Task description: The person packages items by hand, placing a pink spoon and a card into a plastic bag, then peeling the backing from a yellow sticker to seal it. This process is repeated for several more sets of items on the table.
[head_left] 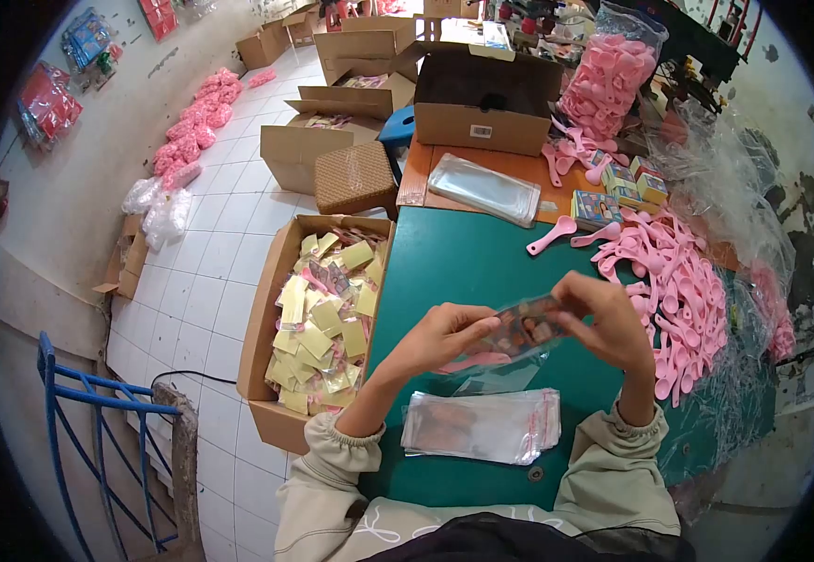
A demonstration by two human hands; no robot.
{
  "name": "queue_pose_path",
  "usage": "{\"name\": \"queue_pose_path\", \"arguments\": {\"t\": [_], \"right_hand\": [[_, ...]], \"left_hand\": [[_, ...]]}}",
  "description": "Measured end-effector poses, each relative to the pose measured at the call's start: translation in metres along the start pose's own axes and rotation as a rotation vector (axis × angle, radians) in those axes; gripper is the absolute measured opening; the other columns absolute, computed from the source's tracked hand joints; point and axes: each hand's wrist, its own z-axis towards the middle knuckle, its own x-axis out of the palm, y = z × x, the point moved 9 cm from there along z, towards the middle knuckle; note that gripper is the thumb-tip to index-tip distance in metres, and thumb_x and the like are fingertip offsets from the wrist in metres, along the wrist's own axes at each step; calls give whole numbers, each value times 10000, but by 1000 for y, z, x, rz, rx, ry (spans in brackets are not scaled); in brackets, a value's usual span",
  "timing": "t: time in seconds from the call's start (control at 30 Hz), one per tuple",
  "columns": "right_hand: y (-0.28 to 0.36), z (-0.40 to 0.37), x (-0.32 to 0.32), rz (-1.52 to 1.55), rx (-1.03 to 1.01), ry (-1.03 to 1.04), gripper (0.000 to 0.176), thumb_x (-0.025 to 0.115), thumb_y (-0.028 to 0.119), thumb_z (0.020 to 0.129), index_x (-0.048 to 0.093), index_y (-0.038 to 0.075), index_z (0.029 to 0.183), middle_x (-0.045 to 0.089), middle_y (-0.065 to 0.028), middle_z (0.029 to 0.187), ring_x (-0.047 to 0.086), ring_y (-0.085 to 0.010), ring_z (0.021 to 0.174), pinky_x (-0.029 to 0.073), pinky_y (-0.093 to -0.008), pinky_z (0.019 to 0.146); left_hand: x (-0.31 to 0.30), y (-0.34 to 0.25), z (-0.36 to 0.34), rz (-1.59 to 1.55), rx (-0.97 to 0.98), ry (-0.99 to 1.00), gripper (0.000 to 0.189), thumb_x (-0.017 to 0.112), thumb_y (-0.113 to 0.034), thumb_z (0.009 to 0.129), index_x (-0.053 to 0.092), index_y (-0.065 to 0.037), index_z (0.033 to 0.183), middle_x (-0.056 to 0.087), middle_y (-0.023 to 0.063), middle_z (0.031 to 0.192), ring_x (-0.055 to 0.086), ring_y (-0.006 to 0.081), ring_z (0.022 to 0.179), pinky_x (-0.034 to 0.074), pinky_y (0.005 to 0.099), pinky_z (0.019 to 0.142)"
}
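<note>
Over the green table (425, 253), both hands hold one clear plastic bag (527, 325) with a dark printed card in it. My left hand (449, 335) is closed on its left end, thumb on top. A pink scoop (475, 362) shows just under those fingers, along the bag. At the bag's right end, my right hand (608, 317) pinches the plastic between thumb and fingers. Below the hands lies a stack of flat clear bags (500, 426). To the right of my right hand spreads a heap of loose pink scoops (683, 290).
On the left, a cardboard box (259, 361) holds many filled packets with pale yellow cards. Small card packs (596, 210), more flat bags (486, 187) and an open dark-lined box (486, 139) stand at the back. A large bag of pink scoops (605, 80) is behind. Crumpled plastic film (744, 187) lies right.
</note>
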Motion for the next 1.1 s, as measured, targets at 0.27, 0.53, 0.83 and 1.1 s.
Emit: {"name": "queue_pose_path", "arguments": {"t": [0.27, 0.53, 0.83, 1.1], "right_hand": [[1, 1, 46, -25, -247, 268, 175, 654, 113, 764, 537, 5, 836, 563, -134, 682, 561, -348, 649, 451, -373, 591], [-69, 17, 28, 433, 252, 111, 252, 743, 67, 685, 493, 43, 660, 491, 26, 623, 457, -33, 603, 362, -200, 534], [-77, 22, 29, 519, 259, 86, 174, 728, 77, 740, 564, 28, 710, 525, 10, 630, 488, -46, 583, 363, -205, 515], [-75, 25, 16, 298, 157, -236, 160, 716, 84, 750, 606, 1, 832, 590, -29, 698, 538, -73, 620, 427, -227, 554]], "left_hand": [[14, -15, 2, 267, -38, 34, 410, 570, -277, 900, 497, -60, 1241, 669, 161, 782, 663, 190, 680, 467, 319, 574], [-26, 0, -7, -9, 49, -1, 524, 618, -146, 873, 385, -79, 1337, 633, 52, 872, 590, 88, 768, 491, 239, 673], [-41, 15, -12, -283, 3, -127, 515, 611, -121, 875, 382, -65, 1332, 644, 85, 961, 603, 102, 862, 529, 243, 729], [-48, 40, -11, -46, -17, -332, 543, 532, -142, 925, 253, -86, 1388, 607, 144, 1076, 605, 192, 991, 525, 298, 789]]}}
